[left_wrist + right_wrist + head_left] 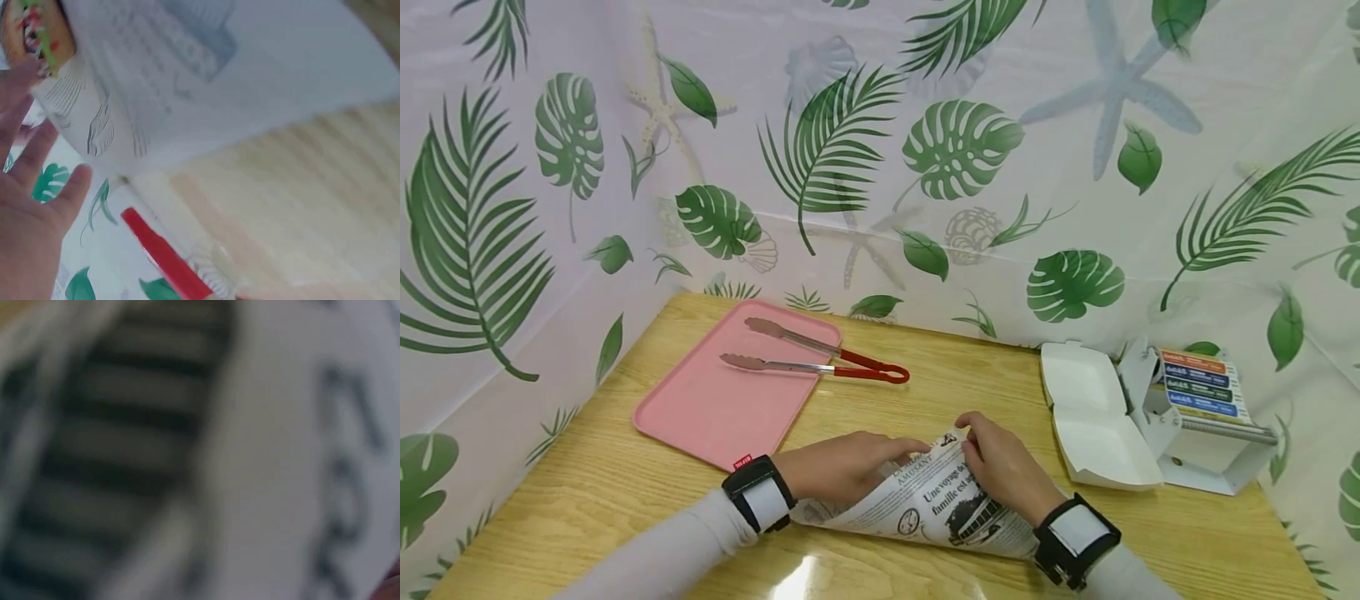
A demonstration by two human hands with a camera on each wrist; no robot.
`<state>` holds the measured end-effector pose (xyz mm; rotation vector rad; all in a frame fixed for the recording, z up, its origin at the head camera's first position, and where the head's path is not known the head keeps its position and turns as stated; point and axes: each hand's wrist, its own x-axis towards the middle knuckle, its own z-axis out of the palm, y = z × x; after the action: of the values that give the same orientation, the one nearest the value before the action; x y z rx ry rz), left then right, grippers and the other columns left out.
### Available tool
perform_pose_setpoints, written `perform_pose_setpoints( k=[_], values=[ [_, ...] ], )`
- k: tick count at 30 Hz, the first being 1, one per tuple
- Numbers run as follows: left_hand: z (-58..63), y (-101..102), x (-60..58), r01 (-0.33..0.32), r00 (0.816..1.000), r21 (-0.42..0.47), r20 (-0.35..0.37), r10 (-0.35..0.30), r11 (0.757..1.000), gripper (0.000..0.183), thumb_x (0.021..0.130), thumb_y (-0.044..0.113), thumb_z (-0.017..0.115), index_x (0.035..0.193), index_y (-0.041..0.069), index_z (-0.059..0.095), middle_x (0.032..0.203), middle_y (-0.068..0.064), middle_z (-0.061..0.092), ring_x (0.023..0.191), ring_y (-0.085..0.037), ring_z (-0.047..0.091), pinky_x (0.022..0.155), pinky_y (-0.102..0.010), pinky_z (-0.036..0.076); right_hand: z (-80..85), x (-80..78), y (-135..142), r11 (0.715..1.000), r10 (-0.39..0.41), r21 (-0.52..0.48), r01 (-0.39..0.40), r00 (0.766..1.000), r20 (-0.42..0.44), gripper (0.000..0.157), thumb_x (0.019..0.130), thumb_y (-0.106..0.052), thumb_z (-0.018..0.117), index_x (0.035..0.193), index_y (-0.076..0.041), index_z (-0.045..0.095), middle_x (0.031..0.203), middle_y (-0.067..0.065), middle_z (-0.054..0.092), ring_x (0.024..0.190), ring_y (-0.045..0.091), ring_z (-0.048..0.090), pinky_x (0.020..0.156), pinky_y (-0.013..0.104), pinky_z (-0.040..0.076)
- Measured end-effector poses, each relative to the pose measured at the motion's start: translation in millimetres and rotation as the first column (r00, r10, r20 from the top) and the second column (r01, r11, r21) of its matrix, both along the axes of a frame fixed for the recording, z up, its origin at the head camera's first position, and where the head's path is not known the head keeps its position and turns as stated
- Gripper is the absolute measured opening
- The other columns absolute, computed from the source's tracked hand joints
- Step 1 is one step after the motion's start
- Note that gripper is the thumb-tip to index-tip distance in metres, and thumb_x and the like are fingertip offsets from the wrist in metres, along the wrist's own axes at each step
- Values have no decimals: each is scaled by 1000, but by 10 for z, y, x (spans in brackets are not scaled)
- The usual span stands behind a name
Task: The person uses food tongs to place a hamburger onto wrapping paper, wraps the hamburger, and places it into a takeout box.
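Observation:
A sheet of newspaper-print wrapping paper (917,521) is folded up between the two hands near the table's front. In the left wrist view a filled bun (59,28), with red and green bits in it, shows at the paper's edge. My left hand (853,467) reaches behind the raised paper, its fingers fairly straight and spread, fingertips right at the bun. On the other side my right hand (1011,471) pinches the paper's upper edge between thumb and fingers. Blurred print on the paper (262,456) fills the right wrist view. From the head, the paper hides the bun.
Red-handled tongs (861,367) lie spread across a pink tray (715,408) at the back left. To the right an open white clamshell box (1105,450) stands beside a metal rack (1217,454) with several coloured boxes (1198,387). A leaf-print sheet (865,150) hangs behind the table.

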<state>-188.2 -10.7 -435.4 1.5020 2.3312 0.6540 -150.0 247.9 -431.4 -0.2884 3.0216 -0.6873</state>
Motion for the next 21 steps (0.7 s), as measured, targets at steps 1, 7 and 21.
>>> perform_pose_setpoints(
  k=[1,7,21],
  values=[
    [9,-18,-5,4,1000,-7,-1,-4,1000,66,97,-6,57,155,20,40,138,1,64,126,-10,60,107,-26,47,-12,-4,-6,1000,-4,1,4,1000,2,26,101,-7,58,126,-3,58,80,0,55,67,11,49,62,29,43],
    [121,31,32,-85,975,-19,-207,79,996,40,103,2,50,139,17,59,126,3,70,115,-12,65,101,-28,51,-73,-34,-31,1000,-22,12,22,1000,18,24,101,-7,58,125,-4,59,82,0,57,69,12,50,64,30,44],
    [194,577,433,-130,816,-217,-578,-20,967,80,89,78,52,144,20,51,135,4,58,127,-15,54,113,-40,43,-80,-75,10,1000,27,-12,-26,998,60,14,100,-2,56,111,-6,63,80,2,60,66,13,50,61,29,42]
  ],
)
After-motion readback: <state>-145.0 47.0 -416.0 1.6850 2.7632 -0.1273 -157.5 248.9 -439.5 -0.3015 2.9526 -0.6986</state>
